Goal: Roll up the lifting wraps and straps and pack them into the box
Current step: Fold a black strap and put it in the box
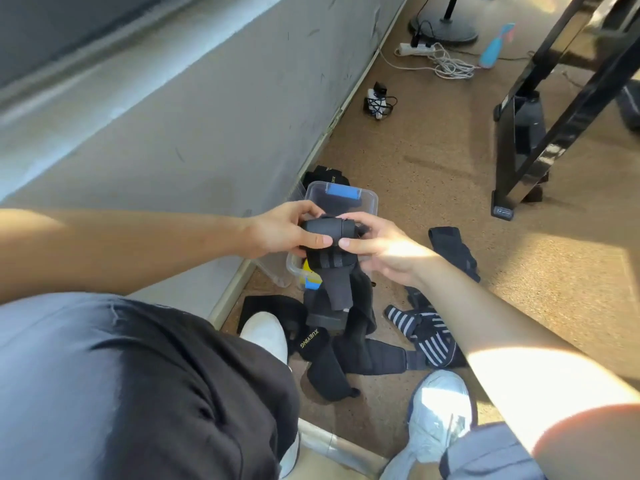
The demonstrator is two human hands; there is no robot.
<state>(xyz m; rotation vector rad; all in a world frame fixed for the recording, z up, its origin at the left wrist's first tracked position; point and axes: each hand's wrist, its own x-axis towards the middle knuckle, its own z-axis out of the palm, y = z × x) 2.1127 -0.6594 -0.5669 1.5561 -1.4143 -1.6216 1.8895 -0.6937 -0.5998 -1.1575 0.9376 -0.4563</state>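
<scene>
Wrap [329, 232], grey-black, one piece: partly rolled and held in the air over the box [293, 268]. The rolled part forms a thick cylinder. An unrolled tail [335, 289] hangs from it toward the floor pile.

Head view, entries:

- Left hand [280, 230]: fingers curled over the left end of the roll, thumb pressed on its near face. It grips the wrap and nothing else.
- Right hand [377, 251]: fingers curled round the right end, thumb tip just beside the left thumb. It grips the same wrap.
- Box: clear plastic, on the floor at the foot of the wall, mostly hidden behind the hands and wrap. A blue latch [341, 192] shows at the far end. A yellow-and-blue item [310, 277] shows at the near corner, but what it is cannot be told. Nor can it be told whether any rolled piece lies inside.
- Unrolled pieces on the floor:
  - striped wrap [426, 332], near the right shoe
  - lettered strap [318, 346], in the pile between the shoes
  - padded strap [377, 356], touching that pile
  - black strap [453, 249], just right of the box
  - dark piece [323, 174], behind the box

Progress, as a judgement: early to middle. One wrap is mid-roll, and its tail is not yet wound in. At least five pieces lie flat or tangled and are not yet rolled. Most of the rolling and all the visible packing remain.
</scene>
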